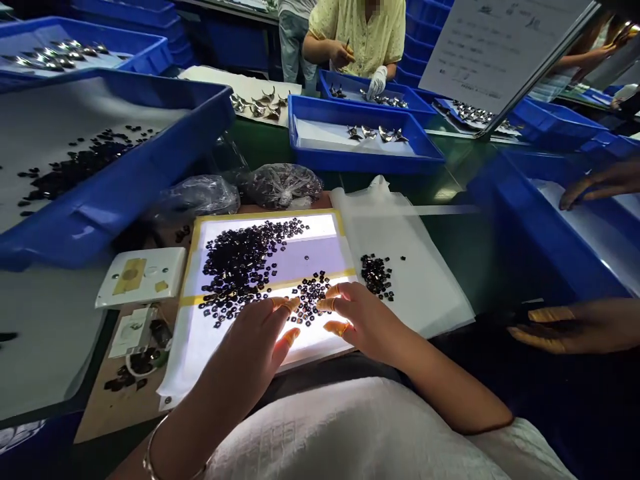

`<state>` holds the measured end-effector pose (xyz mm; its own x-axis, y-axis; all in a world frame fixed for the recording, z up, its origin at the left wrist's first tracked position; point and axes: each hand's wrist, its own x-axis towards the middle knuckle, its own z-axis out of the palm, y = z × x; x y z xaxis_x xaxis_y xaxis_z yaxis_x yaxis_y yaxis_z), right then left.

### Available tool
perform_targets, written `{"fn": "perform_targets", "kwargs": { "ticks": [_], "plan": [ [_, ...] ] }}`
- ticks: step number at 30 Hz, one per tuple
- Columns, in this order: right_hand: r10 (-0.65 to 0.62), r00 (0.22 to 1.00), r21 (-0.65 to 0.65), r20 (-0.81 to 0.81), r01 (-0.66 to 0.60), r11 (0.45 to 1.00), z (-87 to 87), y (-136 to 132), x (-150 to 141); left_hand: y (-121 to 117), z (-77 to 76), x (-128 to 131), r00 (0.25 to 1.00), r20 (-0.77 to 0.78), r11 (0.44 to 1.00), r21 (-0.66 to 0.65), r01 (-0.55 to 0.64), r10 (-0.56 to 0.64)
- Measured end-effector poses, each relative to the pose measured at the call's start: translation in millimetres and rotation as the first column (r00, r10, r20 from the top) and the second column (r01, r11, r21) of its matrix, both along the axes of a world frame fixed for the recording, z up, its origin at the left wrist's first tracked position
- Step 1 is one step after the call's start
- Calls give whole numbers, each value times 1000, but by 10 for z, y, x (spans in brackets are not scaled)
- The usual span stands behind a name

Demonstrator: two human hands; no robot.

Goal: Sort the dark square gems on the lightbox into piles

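A lit white light panel (320, 228) framed with yellow tape lies in front of me. Small dark shiny pieces form a large heap (235, 263) on its left part. Both my hands are at a smaller cluster of the same pieces (311, 293) near its front right. My left hand (260, 327) reaches in from the left, thumb and fingers apart, fingertips at the cluster's edge. From the right comes my right hand (363, 313), fingers spread, tips against the pieces. Yellow covers sit on several fingertips. No piece shows gripped in either hand.
Another dark pile (377, 275) rests on white paper (425, 287) at right. A blue tray (150, 177) holds more pieces; a white switch box (143, 275) and plastic bags (285, 185) stand nearby. A co-worker's hands (585, 327) are at far right; another person (357, 40) works opposite.
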<state>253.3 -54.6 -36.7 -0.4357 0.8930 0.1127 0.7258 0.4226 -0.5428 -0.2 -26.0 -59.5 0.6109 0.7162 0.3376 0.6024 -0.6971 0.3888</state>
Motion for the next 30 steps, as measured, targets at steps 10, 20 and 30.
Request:
{"fn": "perform_targets", "kwargs": {
  "ticks": [10, 20, 30],
  "plan": [
    [34, 998, 54, 47, -36, 998, -59, 675, -163, 11, 6, 8, 999, -45, 996, -84, 22, -26],
    [83, 988, -83, 127, -73, 994, -20, 9, -202, -33, 1, -37, 997, -71, 997, -80, -12, 6],
    [38, 992, -158, 117, -19, 987, 79, 160, -87, -13, 24, -18, 994, -101, 999, -46, 29, -34]
  ]
}}
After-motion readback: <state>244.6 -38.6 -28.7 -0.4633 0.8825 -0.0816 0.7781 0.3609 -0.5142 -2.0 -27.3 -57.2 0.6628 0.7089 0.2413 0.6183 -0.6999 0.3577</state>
